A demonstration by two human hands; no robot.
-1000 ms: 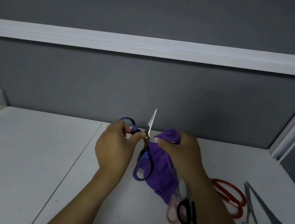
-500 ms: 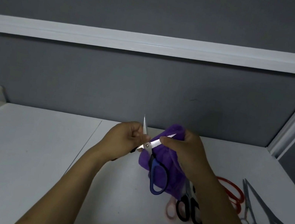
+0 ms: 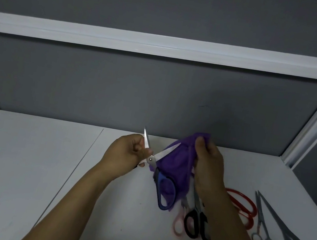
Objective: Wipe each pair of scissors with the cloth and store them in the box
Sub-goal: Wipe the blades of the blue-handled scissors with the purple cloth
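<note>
Head view: left hand (image 3: 127, 152) curled round blue-handled scissors (image 3: 164, 192), blades apart, above the surface (image 3: 21, 159). Right hand (image 3: 208, 166) grips purple cloth (image 3: 175, 164), touching one blade. Black-handled pair (image 3: 195, 226) lies beside right forearm.

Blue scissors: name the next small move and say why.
Probably shift the cloth onto the bare upright blade: the left hand holds the blue scissors open near the pivot, and the right hand grips the cloth only at the other blade's tip.

Purple cloth (image 3: 178, 160) — blue-handled scissors (image 3: 164, 192) — white table (image 3: 21, 159).
</note>
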